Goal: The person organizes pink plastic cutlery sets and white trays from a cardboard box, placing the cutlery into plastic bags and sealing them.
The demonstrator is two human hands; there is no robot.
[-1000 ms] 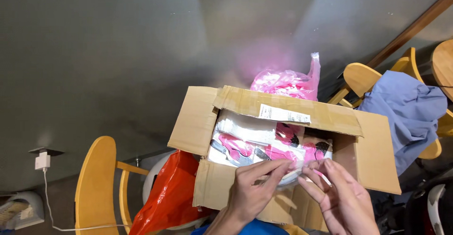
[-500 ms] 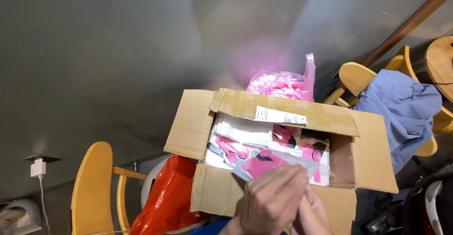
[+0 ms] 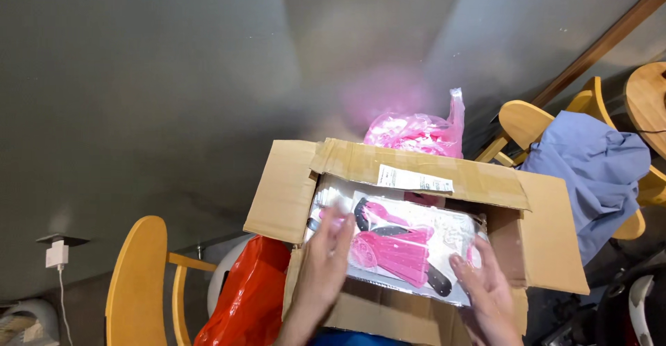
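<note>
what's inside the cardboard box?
Box holds clear-wrapped pink packets; left hand and right hand grip the top one. Anything beneath is covered.

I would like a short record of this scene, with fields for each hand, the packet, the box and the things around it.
left hand: on the left edge of the packet
right hand: at the packet's lower right corner
packet: flat, clear plastic, pink and black item inside, over the open box
box: brown cardboard, flaps open, more packets inside
around: pink bag behind box; red bag; wooden chair; blue cloth
</note>
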